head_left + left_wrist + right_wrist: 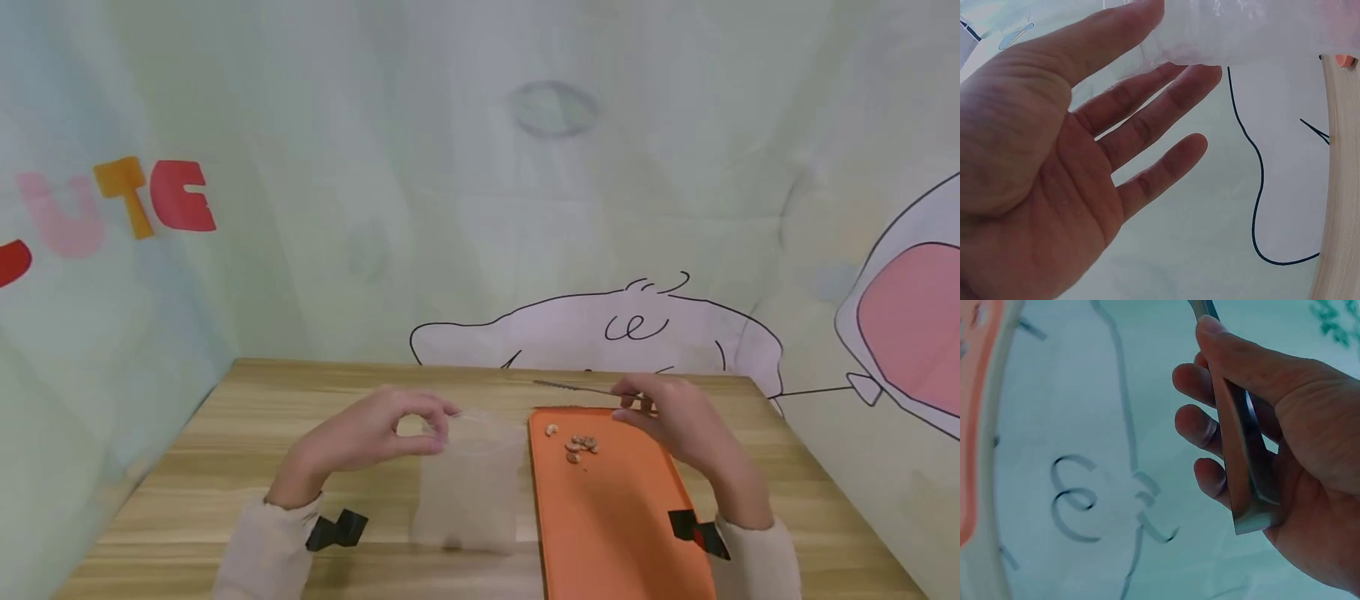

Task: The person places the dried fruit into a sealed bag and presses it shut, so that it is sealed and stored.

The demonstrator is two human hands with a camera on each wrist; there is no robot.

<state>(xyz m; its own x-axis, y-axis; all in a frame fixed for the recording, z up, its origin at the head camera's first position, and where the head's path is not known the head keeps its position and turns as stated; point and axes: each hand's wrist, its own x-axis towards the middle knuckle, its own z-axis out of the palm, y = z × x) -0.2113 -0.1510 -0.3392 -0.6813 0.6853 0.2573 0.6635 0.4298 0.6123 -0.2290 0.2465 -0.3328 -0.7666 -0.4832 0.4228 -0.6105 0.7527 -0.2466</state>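
My left hand (382, 429) holds the upper left edge of a clear plastic bag (471, 492). In the left wrist view, the thumb of the hand (1079, 131) lies over the bag (1254, 31), two fingertips lie at its lower edge and another finger is free of it. Metal tweezers (573, 387) are gripped in my right hand (690, 425), pointing left above the far edge of the orange tray (622, 517). Several brown nuts (581, 444) and a paler one (552, 430) lie on the tray. The right wrist view shows the hand (1297, 419) round the tweezers (1241, 456), whose tips are out of frame.
The wooden table (300, 383) extends around the bag and tray. Behind it hangs a pale cloth (322, 208) with cartoon drawings and coloured letters. The tray stands directly right of the bag.
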